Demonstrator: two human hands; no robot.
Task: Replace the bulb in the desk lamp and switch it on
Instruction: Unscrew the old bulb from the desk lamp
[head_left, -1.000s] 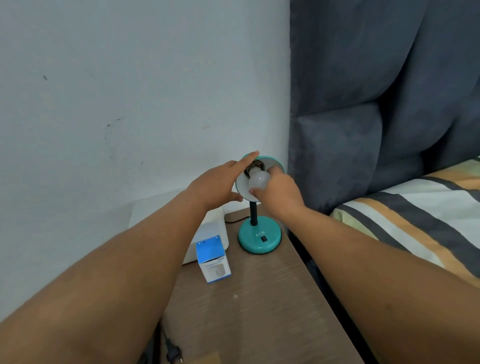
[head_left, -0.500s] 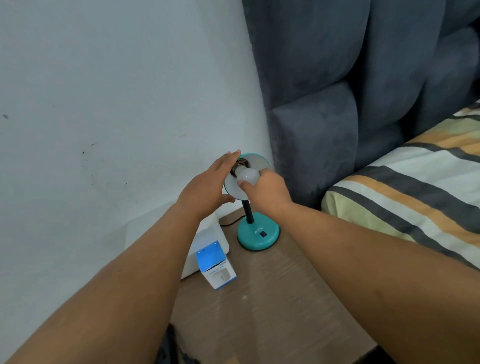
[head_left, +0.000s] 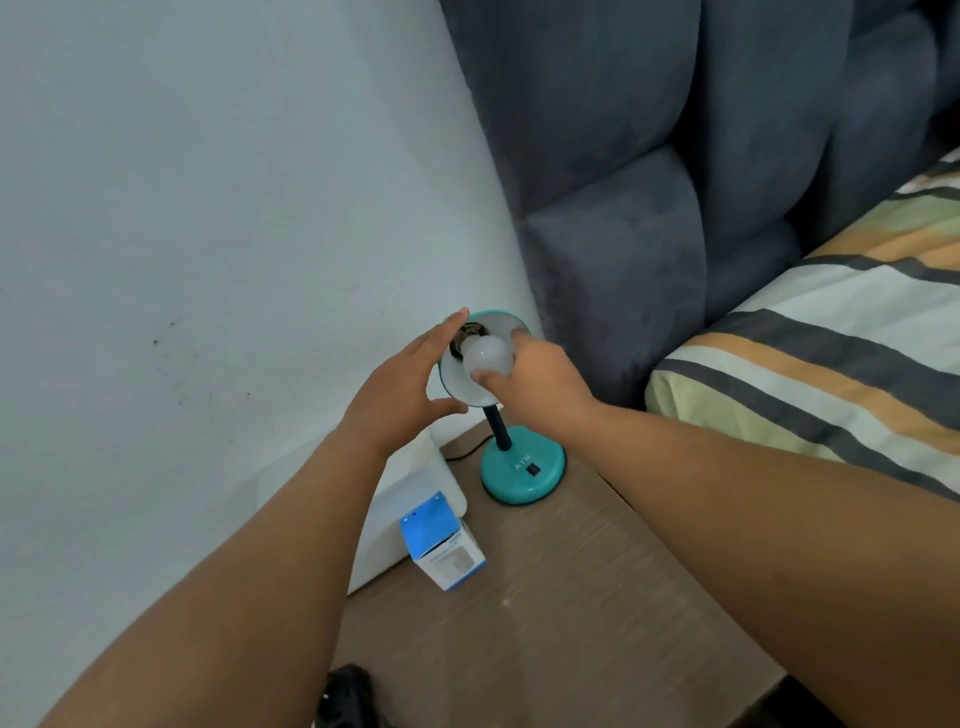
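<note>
A small teal desk lamp stands on a wooden bedside table (head_left: 597, 597), its round base (head_left: 522, 470) carrying a black switch (head_left: 532, 470). The shade (head_left: 470, 392) is tilted toward me, white inside. A white bulb (head_left: 488, 355) sits at the socket in the shade. My right hand (head_left: 535, 382) grips the bulb with fingers and thumb. My left hand (head_left: 402, 392) cups the shade's left rim, thumb under it and fingers over the top. The bulb is unlit.
A blue and white bulb box (head_left: 441, 540) stands on the table in front of a white boxy object (head_left: 415, 499) against the wall. A black cord (head_left: 465, 452) runs from the lamp base. A dark padded headboard (head_left: 675, 182) and a striped bed (head_left: 831, 353) lie to the right.
The camera view shifted left and tilted. Both hands stay on the lamp; my right hand's fingers have turned around the bulb and more of the bulb now shows.
</note>
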